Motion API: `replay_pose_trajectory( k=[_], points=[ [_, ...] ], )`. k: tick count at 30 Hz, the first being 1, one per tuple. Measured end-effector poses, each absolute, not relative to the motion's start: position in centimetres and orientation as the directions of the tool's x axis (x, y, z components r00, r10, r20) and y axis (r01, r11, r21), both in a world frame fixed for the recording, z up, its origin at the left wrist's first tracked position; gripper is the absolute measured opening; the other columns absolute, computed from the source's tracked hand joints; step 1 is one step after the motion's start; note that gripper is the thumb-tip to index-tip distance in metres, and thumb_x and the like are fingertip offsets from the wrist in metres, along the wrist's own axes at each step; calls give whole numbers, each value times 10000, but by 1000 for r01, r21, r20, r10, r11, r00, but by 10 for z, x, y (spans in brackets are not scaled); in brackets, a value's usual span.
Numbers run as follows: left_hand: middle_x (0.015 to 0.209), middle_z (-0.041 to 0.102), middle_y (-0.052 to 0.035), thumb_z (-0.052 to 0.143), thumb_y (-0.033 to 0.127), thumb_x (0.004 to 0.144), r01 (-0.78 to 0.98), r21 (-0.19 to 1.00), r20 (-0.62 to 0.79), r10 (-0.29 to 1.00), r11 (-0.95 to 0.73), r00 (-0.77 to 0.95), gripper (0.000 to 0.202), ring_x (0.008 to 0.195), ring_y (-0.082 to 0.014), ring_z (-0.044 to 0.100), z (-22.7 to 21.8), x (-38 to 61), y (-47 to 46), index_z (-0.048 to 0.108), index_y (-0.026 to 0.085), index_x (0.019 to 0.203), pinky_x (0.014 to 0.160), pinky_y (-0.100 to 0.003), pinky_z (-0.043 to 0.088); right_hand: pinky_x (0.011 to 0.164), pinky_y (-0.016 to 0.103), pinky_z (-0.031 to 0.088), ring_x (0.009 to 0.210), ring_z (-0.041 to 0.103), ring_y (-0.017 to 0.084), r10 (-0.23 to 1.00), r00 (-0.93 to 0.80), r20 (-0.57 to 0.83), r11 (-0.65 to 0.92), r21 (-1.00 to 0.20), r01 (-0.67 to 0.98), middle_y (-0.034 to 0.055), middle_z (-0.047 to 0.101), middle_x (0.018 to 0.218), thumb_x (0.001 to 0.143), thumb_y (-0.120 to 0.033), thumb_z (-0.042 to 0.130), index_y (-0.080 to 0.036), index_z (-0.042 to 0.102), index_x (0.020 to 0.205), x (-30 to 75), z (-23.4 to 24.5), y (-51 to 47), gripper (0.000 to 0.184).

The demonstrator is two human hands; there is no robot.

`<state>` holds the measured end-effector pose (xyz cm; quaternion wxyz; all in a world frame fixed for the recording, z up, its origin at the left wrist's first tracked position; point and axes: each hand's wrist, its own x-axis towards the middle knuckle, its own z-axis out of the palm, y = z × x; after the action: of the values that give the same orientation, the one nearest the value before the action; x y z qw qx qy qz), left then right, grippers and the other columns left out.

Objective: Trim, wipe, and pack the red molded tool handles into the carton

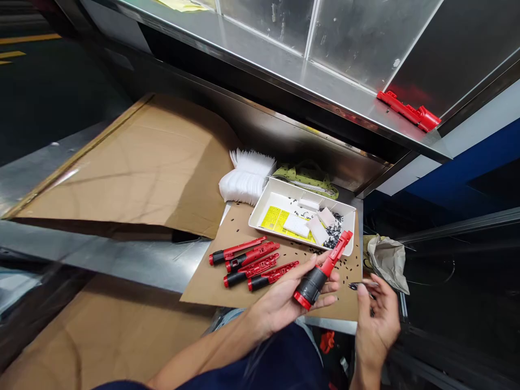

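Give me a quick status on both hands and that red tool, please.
Left grip closed round red-and-black tool, over the cardboard. Right grip pinches small dark part. Four red pieces lie alongside, white tray behind; nothing between hands.

Red and black everywhere!
Tool handle [320, 273] in the left hand [284, 300]: red with a black grip, red end cap. Left of it, four matching red-and-black handles [252, 262] on brown cardboard [203, 284]. Beyond the hand, a white tray [260, 208], yellow label [276, 219], black screws [335, 232] inside. At the right hand [377, 319], a small dark piece [354, 286].
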<state>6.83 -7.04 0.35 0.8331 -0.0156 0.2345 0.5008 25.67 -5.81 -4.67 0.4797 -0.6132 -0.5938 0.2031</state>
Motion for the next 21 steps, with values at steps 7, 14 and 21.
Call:
replay_pose_trajectory(
  k=[7,14,21],
  points=[
    [1454,547,-85,696,311,823,-10,977,-212,977,212,13,611,1342,-295,463,-84,29,-108,532,289,1411,1165,-441,293,710,338,511,857,691,269,994,-10,-108,-40,-459,888,96,716,916,817,-287,571,-157,643,1089,264,-151,-40,310],
    [1346,615,-119,476,214,915,633,773,-135,983,28,122,526,1249,-283,518,-174,20,-156,493,246,1440,1085,-449,397,805,353,508,1001,677,282,975,-148,-168,88,-321,943,116,668,1101,890,-220,494,-165,590,1207,242,-159,-81,336],
    [1376,598,-167,426,79,903,858,514,-73,997,13,29,537,1244,-348,503,-211,39,-154,542,217,1408,1023,-540,367,756,328,524,999,681,278,973,-145,-181,95,-259,961,152,600,1144,900,-164,483,-122,478,1333,225,-185,-82,435]
  ],
)
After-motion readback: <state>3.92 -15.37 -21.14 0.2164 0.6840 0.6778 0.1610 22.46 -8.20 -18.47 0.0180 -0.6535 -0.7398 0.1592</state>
